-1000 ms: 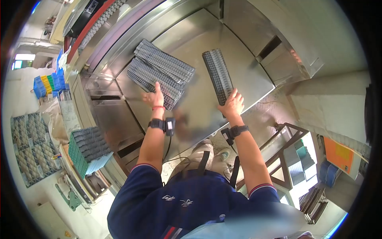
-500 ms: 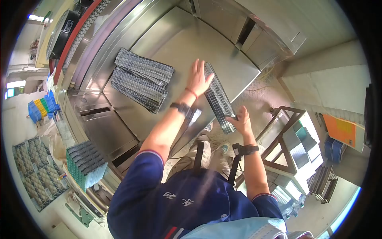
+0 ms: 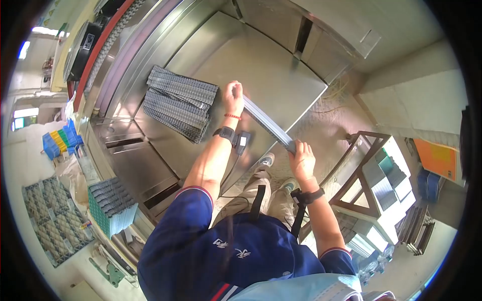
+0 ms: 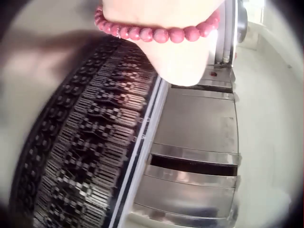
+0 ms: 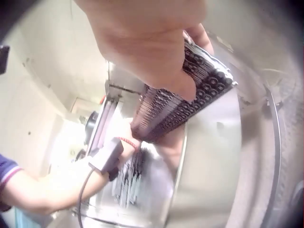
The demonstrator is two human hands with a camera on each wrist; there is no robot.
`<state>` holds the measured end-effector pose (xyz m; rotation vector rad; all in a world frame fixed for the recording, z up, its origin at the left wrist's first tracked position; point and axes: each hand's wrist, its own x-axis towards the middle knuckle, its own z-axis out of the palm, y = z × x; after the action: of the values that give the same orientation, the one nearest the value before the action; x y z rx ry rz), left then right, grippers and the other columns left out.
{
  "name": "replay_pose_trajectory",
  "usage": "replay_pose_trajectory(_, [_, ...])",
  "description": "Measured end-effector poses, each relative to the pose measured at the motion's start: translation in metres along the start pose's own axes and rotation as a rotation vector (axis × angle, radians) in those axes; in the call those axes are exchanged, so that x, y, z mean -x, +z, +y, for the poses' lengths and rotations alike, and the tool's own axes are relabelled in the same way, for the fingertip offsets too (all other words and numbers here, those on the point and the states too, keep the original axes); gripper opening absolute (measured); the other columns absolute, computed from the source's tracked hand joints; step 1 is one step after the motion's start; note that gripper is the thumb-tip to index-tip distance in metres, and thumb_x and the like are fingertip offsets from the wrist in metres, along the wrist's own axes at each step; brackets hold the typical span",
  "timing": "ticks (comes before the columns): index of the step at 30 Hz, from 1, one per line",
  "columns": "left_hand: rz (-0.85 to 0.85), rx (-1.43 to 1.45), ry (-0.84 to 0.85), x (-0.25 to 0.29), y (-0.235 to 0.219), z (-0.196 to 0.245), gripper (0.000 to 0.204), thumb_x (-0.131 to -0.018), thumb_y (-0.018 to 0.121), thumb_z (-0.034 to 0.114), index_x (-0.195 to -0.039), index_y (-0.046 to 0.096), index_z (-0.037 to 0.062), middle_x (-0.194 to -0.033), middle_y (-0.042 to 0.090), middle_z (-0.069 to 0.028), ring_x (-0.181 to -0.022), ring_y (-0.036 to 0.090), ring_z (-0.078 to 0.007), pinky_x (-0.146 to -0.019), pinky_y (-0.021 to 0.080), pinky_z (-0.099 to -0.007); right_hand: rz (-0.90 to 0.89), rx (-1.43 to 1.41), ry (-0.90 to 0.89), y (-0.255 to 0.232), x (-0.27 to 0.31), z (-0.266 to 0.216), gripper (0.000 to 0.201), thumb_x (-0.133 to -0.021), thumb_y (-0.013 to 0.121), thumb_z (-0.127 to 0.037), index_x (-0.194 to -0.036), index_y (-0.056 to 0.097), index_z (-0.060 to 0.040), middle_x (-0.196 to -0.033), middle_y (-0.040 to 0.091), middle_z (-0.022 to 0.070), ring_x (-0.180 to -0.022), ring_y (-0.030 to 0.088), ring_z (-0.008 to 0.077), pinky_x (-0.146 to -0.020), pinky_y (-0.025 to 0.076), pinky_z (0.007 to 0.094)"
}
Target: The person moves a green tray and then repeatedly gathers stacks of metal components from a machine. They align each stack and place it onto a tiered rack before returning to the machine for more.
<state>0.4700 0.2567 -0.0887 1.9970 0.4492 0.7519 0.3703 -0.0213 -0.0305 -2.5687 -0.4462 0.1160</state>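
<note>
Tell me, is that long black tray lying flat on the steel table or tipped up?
Tipped up on edge: the tray shows only its thin side, with the left hand and right hand gripping its ends.

Left wrist view cut the left hand (image 4: 178, 42) off at the top edge; fingers out of frame, grip not visible there. The tray (image 4: 80, 156) ran off the bottom and left edges, near part blurred. Right wrist view: right hand (image 5: 147, 42) cropped at the top, covering the tray's near end. Head view: tray (image 3: 266, 123) seen edge-on, cell pattern too small to tell. Stacked trays (image 3: 178, 103) count unclear.
</note>
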Motion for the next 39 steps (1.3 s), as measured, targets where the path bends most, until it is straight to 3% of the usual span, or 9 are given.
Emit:
replay_pose_trajectory(4, [-0.037,0.532,-0.285,0.002,0.006,-0.007,0.033,-0.082,0.060,0.005,-0.114,0.052,0.0072,-0.093,0.061,-0.0048,-0.089,0.056,-0.0123,-0.080,0.046,-0.0274,-0.036,0.151,0.015,-0.003,0.000,-0.008,0.050,-0.063,0.073,-0.025,-0.104,0.051,-0.0064,-0.088,0.058,0.0080,-0.085,0.056,0.0252,-0.075,0.042,0.0395])
replay_pose_trajectory(8, [-0.132,0.366,-0.476,0.001,-0.007,0.016,0.016,-0.075,0.063,0.009,-0.090,0.063,0.0018,-0.081,0.063,-0.0061,-0.079,0.058,-0.0164,-0.072,0.048,-0.0283,-0.090,0.077,-0.016,-0.009,-0.023,-0.024,0.044,-0.066,0.067,-0.026,-0.104,0.053,-0.0086,-0.094,0.060,0.0074,-0.087,0.057,0.0236,-0.074,0.044,0.0378])
replay_pose_trajectory(12, [-0.322,0.367,-0.416,0.001,-0.014,0.024,0.015,-0.075,0.051,0.009,-0.073,0.061,-0.0022,-0.077,0.060,-0.0106,-0.075,0.058,-0.0212,-0.072,0.049,-0.0338,-0.162,-0.129,0.063,0.012,-0.050,-0.047,0.019,-0.074,0.053,-0.013,-0.091,0.053,-0.0038,-0.082,0.062,0.0153,-0.072,0.062,0.0303,-0.069,0.051,0.0394])
replay_pose_trajectory(16, [-0.242,0.350,-0.311,0.010,-0.030,-0.010,0.030,-0.090,0.045,0.023,-0.079,0.056,-0.0018,-0.080,0.058,-0.0121,-0.080,0.055,-0.0233,-0.079,0.044,-0.0367,-0.156,0.016,0.004,0.033,-0.036,-0.056,0.039,-0.071,0.061,-0.018,-0.104,0.053,-0.0004,-0.091,0.062,0.0097,-0.087,0.063,0.0246,-0.069,0.048,0.0356])
replay_pose_trajectory(21, [-0.569,0.285,-0.223,0.054,-0.013,0.083,0.035,-0.094,0.040,0.027,-0.098,0.055,-0.0048,-0.093,0.058,-0.0153,-0.090,0.055,-0.0246,-0.086,0.042,-0.0365,-0.115,-0.273,0.162,-0.019,0.039,-0.009,0.021,-0.075,0.054,-0.013,-0.094,0.053,-0.0032,-0.089,0.062,0.0139,-0.084,0.063,0.0303,-0.071,0.049,0.0398])
replay_pose_trajectory(28, [-1.093,0.453,0.266,0.125,0.040,0.229,0.049,-0.096,0.036,0.032,-0.126,0.040,-0.0063,-0.125,0.047,-0.0198,-0.116,0.047,-0.0285,-0.098,0.036,-0.0395,0.320,-0.459,0.440,-0.140,0.198,0.055,0.035,-0.074,0.067,-0.022,-0.105,0.055,-0.0096,-0.092,0.062,0.0140,-0.083,0.060,0.0339,-0.072,0.048,0.0405])
replay_pose_trajectory(30, [-1.224,0.510,0.215,0.148,0.048,0.249,0.048,-0.095,0.037,0.033,-0.124,0.042,-0.0057,-0.123,0.049,-0.0191,-0.113,0.049,-0.0272,-0.096,0.038,-0.0389,0.496,-0.563,0.513,-0.169,0.257,0.067,0.036,-0.076,0.066,-0.021,-0.108,0.054,-0.0081,-0.095,0.061,0.0169,-0.088,0.060,0.0342,-0.075,0.048,0.0393])
replay_pose_trajectory(33, [-1.428,0.596,0.019,0.204,0.067,0.259,0.043,-0.095,0.041,0.031,-0.122,0.045,-0.0025,-0.117,0.053,-0.0159,-0.106,0.054,-0.0248,-0.090,0.043,-0.0361,0.917,-0.786,0.673,-0.179,0.346,0.082,0.036,-0.080,0.065,-0.013,-0.113,0.055,-0.0026,-0.094,0.061,0.0069,-0.086,0.055,0.0130,-0.078,0.045,0.0275])
replay_pose_trajectory(39, [-1.791,0.456,-0.479,0.356,0.092,0.263,0.038,-0.093,0.049,0.029,-0.117,0.049,-0.0006,-0.107,0.058,-0.0124,-0.093,0.059,-0.0179,-0.078,0.051,-0.0295,1.616,-1.232,0.723,-0.156,0.484,0.122,0.026,-0.089,0.052,-0.008,-0.113,0.052,0.0022,-0.101,0.061,0.0073,-0.085,0.059,0.0120,-0.074,0.050,0.0246])
